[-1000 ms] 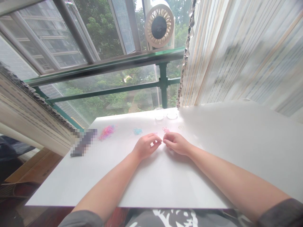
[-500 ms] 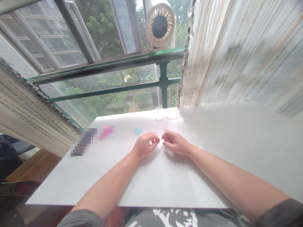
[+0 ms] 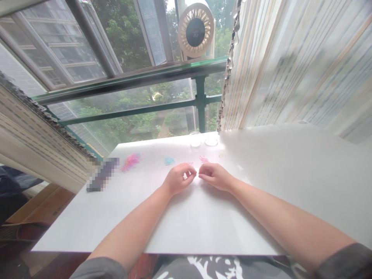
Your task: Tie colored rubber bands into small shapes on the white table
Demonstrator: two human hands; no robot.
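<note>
My left hand (image 3: 180, 178) is closed in a pinch, thumb against forefinger, above the white table (image 3: 174, 228). Facing it, fingertips almost meeting, my right hand (image 3: 216, 176) is pinched as well. Whatever lies between the fingertips is too small to make out. Just beyond the hands are a small heap of pink bands (image 3: 203, 159) and a few pale pink bands (image 3: 190, 163), partly hidden by my left hand. A heap of light blue bands (image 3: 169, 160) lies farther left, and a few yellowish bands (image 3: 222, 156) lie to the right.
A larger pile of mixed pink, orange and purple bands (image 3: 132, 162) lies at the left, near a blurred-out dark object (image 3: 103, 174). Two clear round containers (image 3: 211, 142) stand at the far edge. A round fan (image 3: 195, 31) is by the window, and curtains (image 3: 290, 66) hang right.
My right thumb and forefinger, slightly apart before, have come together in a pinch. The left hand has hardly moved, and the heaps lie as they were.
</note>
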